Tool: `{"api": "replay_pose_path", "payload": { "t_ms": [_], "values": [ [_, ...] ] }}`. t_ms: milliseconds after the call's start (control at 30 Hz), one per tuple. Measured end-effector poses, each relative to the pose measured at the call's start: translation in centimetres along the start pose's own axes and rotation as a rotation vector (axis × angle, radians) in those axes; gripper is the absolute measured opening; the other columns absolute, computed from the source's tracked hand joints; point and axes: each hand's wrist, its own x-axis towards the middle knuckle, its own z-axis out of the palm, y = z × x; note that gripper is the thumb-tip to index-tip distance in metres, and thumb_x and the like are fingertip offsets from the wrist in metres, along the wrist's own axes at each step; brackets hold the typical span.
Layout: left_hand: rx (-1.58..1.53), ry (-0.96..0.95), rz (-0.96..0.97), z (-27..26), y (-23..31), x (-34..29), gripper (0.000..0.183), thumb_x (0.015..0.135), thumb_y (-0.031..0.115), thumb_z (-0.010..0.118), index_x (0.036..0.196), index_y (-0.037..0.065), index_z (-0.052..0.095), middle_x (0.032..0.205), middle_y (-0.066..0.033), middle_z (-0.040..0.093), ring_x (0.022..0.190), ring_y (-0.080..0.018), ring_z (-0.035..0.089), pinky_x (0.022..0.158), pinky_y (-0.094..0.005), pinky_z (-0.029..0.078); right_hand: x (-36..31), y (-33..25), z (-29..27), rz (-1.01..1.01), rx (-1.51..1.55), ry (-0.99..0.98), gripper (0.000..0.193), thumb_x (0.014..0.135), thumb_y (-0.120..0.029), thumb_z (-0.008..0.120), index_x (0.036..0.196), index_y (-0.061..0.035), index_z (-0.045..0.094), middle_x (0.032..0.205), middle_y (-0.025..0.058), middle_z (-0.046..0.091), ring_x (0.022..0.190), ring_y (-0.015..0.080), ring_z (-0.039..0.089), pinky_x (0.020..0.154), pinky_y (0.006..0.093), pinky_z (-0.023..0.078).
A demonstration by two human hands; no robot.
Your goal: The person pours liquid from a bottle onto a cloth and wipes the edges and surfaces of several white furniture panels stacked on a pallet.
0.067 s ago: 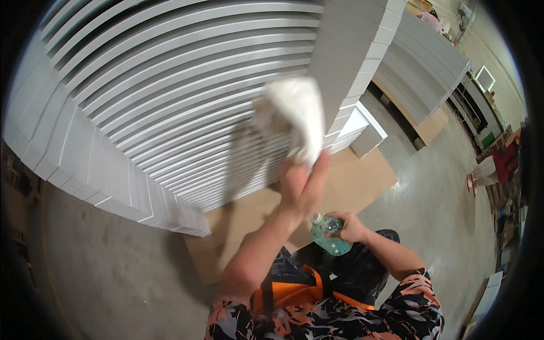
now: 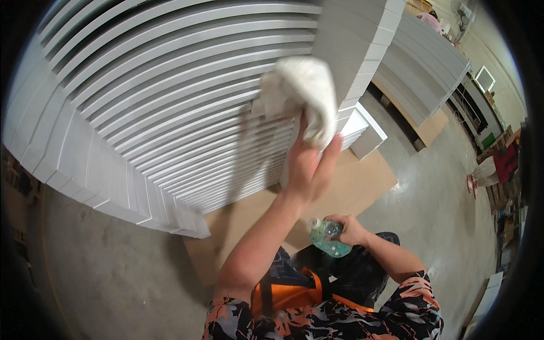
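Note:
My left hand (image 2: pixel 310 170) is raised in front of the stack, its fingers closed on a white cloth (image 2: pixel 309 79) that is bunched and blurred by motion. The cloth is close to the right end of the slats; whether it touches them I cannot tell. Lower down, over my lap, my right hand (image 2: pixel 352 231) grips a clear plastic bottle (image 2: pixel 334 247) with a pale cap and some greenish liquid in it. The bottle leans to the left. A tall stack of light grey slatted panels (image 2: pixel 187 107) fills the upper left, its slats running in rows between two side walls.
Under the stack lies a brown board (image 2: pixel 362 178) on the concrete floor (image 2: pixel 113 266). A small white panel piece (image 2: pixel 368 136) stands behind the stack's right side. Farther right is another grey stack (image 2: pixel 419 68) on a wooden base. A person in red and pale clothing (image 2: pixel 504 158) is at the right.
My left hand has moved up and slightly right with the cloth. The bottle in my right hand has tipped a little further left.

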Motion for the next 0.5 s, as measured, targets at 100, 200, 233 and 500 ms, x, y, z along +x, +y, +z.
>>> {"api": "replay_pose_path", "payload": {
  "t_ms": [100,200,233,500],
  "values": [
    [0.166,0.023,0.066,1.9,-3.4,3.2,0.046,0.094,0.02,0.058,0.132,-0.003,0.051,0.142,-0.0329,0.04,0.132,-0.0505,0.038,0.11,-0.0463,0.032,0.1,-2.5,-0.6,-0.055,0.075,-0.052,0.049,0.068,-0.007,0.081,0.115,-0.007,0.065,0.101,0.0111,0.071,0.092,0.0212,0.068,0.084,0.0329,0.053],
    [0.153,0.071,0.078,2.4,-8.8,-3.6,0.048,0.092,0.021,0.06,0.132,-0.004,0.052,0.141,-0.0323,0.042,0.131,-0.049,0.04,0.112,-0.0451,0.03,-0.7,-1.9,-0.9,-0.104,0.087,-0.064,0.047,0.069,-0.005,0.079,0.114,-0.008,0.066,0.106,0.0107,0.07,0.095,0.0199,0.067,0.086,0.0317,0.052],
    [0.163,0.095,0.064,2.1,-9.4,-5.5,0.045,0.092,0.021,0.06,0.129,-0.004,0.054,0.139,-0.0309,0.045,0.127,-0.0476,0.044,0.11,-0.0451,0.033,-0.8,-1.9,-1.0,-0.105,0.129,-0.08,0.047,0.069,-0.005,0.079,0.115,-0.008,0.066,0.106,0.0107,0.07,0.096,0.02,0.067,0.087,0.0313,0.052],
    [0.212,0.105,0.452,1.6,-1.5,8.9,0.036,0.089,0.013,0.064,0.12,-0.003,0.059,0.124,-0.0289,0.056,0.113,-0.0471,0.054,0.099,-0.0473,0.043,-1.2,-0.1,-1.3,-0.181,0.073,-0.145,0.055,0.066,0.0,0.066,0.12,-0.012,0.065,0.106,0.0111,0.071,0.098,0.0233,0.069,0.089,0.0334,0.052]
  ]
}}
